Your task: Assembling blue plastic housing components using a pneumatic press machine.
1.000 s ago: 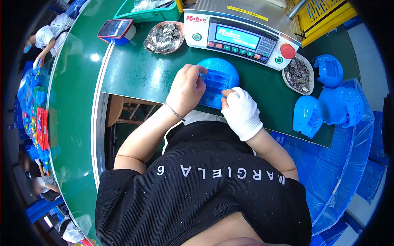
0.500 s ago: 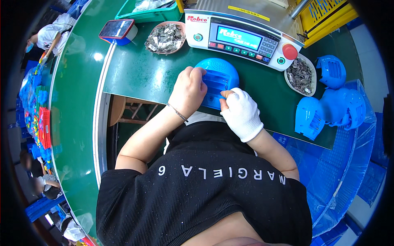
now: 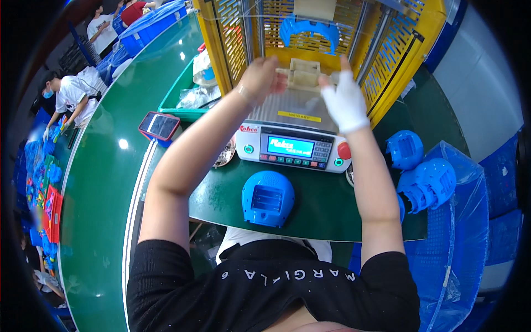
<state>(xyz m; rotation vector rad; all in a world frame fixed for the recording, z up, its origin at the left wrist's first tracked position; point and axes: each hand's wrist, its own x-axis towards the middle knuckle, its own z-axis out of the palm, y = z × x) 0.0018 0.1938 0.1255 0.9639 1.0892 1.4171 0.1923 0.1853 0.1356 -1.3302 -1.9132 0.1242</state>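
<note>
Both my arms reach over the control panel into the yellow-framed press (image 3: 381,72). My left hand (image 3: 259,80) is bare and smeared by motion, left of a cream fixture block (image 3: 305,74); its fingers do not show clearly. My right hand (image 3: 345,102), in a white fingerless glove, is right of the block with thumb and index finger apart, holding nothing I can see. Above and behind the block is an arched blue plastic shell (image 3: 310,30); whether a fingertip touches it I cannot tell. A rounded blue housing (image 3: 268,196) with a battery recess lies on the green table near me.
The control panel (image 3: 290,146) has a lit screen and a red stop button (image 3: 344,150). A phone (image 3: 159,125) stands at left beside a green bin (image 3: 182,113). Several blue housings (image 3: 437,180) sit at right by a plastic-lined blue crate (image 3: 456,232). Other people work at far left.
Both hands have left the blue housing and moved forward into the press. The housing now lies alone on the table. My view has tilted up, bringing the press interior into sight.
</note>
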